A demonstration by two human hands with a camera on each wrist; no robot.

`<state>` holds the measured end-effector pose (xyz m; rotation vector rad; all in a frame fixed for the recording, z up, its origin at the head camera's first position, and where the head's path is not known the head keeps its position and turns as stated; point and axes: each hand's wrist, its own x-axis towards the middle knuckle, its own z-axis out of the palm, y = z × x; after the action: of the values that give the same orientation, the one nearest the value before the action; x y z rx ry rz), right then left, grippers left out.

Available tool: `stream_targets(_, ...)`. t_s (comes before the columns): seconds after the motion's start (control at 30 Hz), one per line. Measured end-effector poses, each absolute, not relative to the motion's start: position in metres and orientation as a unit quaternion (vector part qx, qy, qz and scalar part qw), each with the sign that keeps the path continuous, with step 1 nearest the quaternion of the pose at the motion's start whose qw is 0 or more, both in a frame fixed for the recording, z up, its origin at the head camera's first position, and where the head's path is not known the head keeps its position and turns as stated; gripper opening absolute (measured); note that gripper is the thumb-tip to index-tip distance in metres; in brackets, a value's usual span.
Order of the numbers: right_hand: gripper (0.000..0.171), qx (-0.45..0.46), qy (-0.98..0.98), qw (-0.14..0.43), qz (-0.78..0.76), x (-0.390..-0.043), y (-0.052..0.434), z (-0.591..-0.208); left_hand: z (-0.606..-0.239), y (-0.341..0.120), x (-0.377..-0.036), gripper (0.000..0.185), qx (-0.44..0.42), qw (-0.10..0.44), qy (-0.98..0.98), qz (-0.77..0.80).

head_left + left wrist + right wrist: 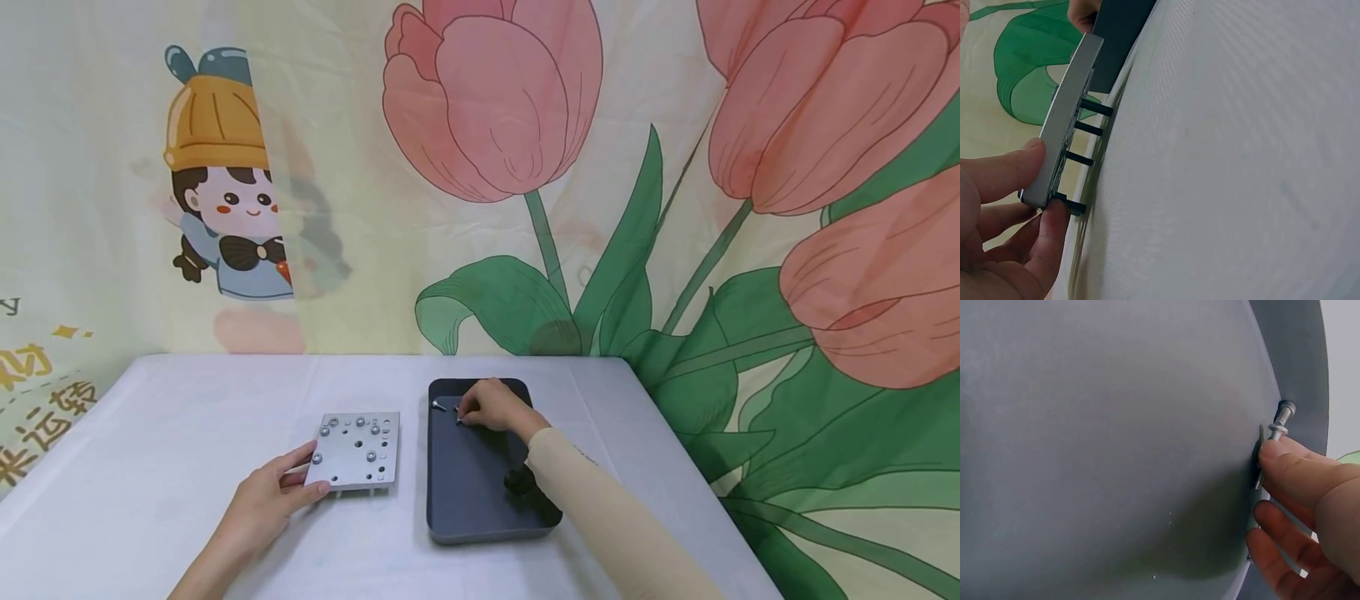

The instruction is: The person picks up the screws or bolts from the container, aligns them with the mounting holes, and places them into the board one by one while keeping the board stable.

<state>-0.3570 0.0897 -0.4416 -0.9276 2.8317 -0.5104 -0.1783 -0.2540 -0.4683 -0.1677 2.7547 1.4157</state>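
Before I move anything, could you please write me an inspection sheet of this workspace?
Surface: table covered in white cloth.
Job's things: silver plate with bolts protruding underneath; dark tray holding a loose screw.
Clutter: black item in the tray, too unclear to identify.
Hands: left fingers grip the plate's edge; right fingers pinch what looks like another screw inside the tray.
Cables: nothing seen.
Surroundings: backdrop printed with tulips and a cartoon figure.
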Motion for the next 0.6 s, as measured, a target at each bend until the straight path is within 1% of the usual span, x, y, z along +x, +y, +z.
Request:
stream_targets(0.37,0.006,-0.287,0.920,0.063,-0.260,-0.3565,0.0966,-0.4413,-0.4691,-0.2529,-0.1800,0.087,-0.059,0.022,0.888,0.455)
stream_targets(0.6,0.021,-0.280,0.910,0.074,-0.297,-0.3582,0.0963,-0.4390,-0.4676,-0.2538,-0.1780,0.087,-0.050,0.017,0.888,0.456)
